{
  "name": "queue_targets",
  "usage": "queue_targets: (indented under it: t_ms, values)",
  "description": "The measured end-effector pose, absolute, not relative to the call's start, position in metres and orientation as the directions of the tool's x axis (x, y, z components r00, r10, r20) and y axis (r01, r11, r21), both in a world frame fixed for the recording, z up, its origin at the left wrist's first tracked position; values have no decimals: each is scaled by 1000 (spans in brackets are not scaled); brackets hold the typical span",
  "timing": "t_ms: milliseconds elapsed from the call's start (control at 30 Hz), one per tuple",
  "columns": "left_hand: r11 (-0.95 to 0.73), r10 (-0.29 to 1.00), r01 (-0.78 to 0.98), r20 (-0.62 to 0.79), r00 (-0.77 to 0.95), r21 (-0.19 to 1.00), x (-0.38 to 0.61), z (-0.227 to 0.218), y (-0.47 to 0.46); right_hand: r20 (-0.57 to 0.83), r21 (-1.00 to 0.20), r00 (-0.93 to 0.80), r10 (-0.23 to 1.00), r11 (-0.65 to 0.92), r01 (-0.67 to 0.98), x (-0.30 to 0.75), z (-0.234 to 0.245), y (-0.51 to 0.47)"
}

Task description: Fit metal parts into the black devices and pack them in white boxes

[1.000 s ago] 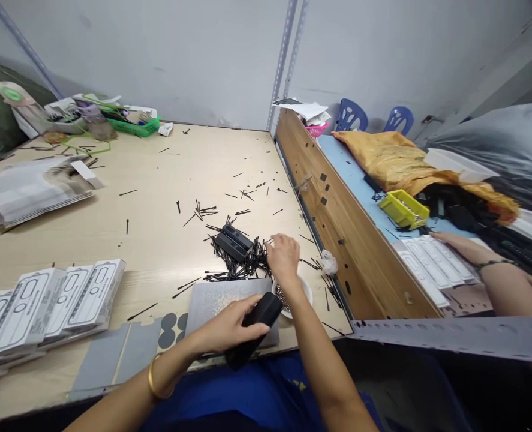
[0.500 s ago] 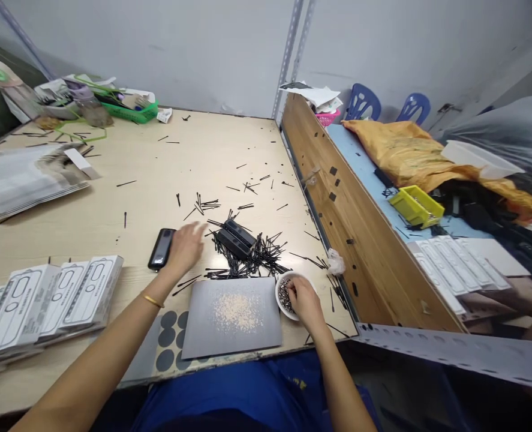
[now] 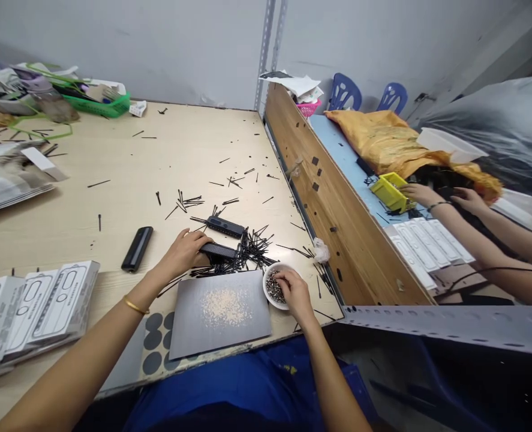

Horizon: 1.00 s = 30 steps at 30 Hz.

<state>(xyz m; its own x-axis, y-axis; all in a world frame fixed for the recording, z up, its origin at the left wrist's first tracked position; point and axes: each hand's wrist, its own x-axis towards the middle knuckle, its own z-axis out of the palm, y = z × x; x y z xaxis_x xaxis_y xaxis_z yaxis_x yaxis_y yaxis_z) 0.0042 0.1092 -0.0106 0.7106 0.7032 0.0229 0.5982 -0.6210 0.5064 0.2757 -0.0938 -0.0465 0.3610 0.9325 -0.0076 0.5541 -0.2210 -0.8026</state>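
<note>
My left hand (image 3: 183, 252) is closed around the end of a flat black bar (image 3: 218, 250) that lies beside a heap of thin black pins (image 3: 252, 249). A second black bar (image 3: 225, 227) rests just beyond it. My right hand (image 3: 291, 289) dips pinched fingers into a small white bowl (image 3: 268, 294) full of tiny metal pieces; what it pinches is too small to see. A grey mat (image 3: 221, 312) lies between my arms. A black oblong device (image 3: 137, 248) sits to the left of my left hand.
White packaged boxes (image 3: 32, 306) are stacked at the near left. A wooden divider (image 3: 328, 204) bounds the table on the right. Beyond it another person's hands (image 3: 421, 193) reach at a yellow tray (image 3: 389, 191). Loose pins scatter the tabletop; a green basket (image 3: 99, 105) sits at the back.
My left hand set the black oblong device down on the table and moved right onto the black bar. My right hand went from the pin heap into the white bowl.
</note>
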Motion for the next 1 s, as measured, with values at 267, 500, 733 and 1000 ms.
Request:
queue_targets:
  t_ms: [267, 500, 733, 1000]
  values:
    - [139, 965, -113, -109, 238, 984, 30, 25, 41, -322, -941, 455, 831, -225, -255, 259, -24, -100]
    - [623, 692, -685, -674, 257, 378, 66, 27, 5, -223, -968, 481, 848, -134, -213, 209, -2, -98]
    - [624, 690, -688, -674, 264, 370, 66, 37, -4, 141, -978, 549, 824, 30, 206, 186, 3, -91]
    - [578, 750, -679, -621, 226, 452, 66, 28, -13, 135, -979, 493, 860, 39, 199, 189, 1, -86]
